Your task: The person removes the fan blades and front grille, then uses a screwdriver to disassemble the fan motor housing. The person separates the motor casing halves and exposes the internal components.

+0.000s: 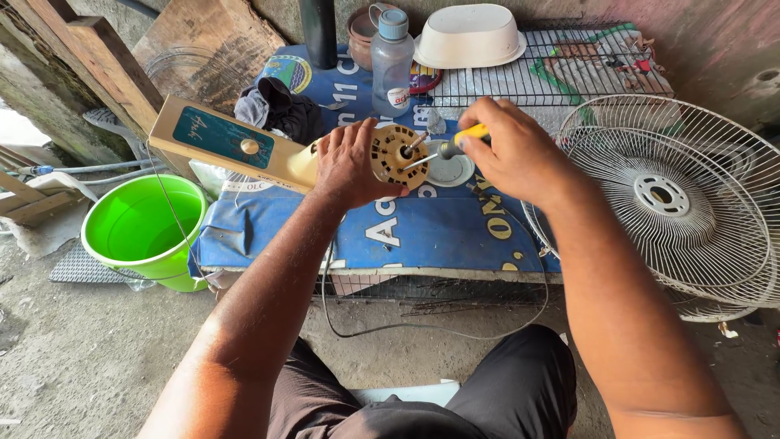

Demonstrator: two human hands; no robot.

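Beside blue bench (431, 236), green bucket (142, 228) holds nothing visible.

bucket (145, 229), left of frame: glossy green plastic
fan guard (682, 199), right: thin white-coated wire
bottle (392, 65), top centre: clear plastic, blue cap
basin (470, 36), top: matt white plastic
planks (89, 57), upper left: rough wood
floor (81, 366): rough concrete
screwdriver (459, 140) handle: yellow plastic

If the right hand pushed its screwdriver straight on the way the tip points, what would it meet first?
The right hand aims the screwdriver left at the fan motor held by the left hand. The tip looks at or nearly on the motor's face; depth is unclear.
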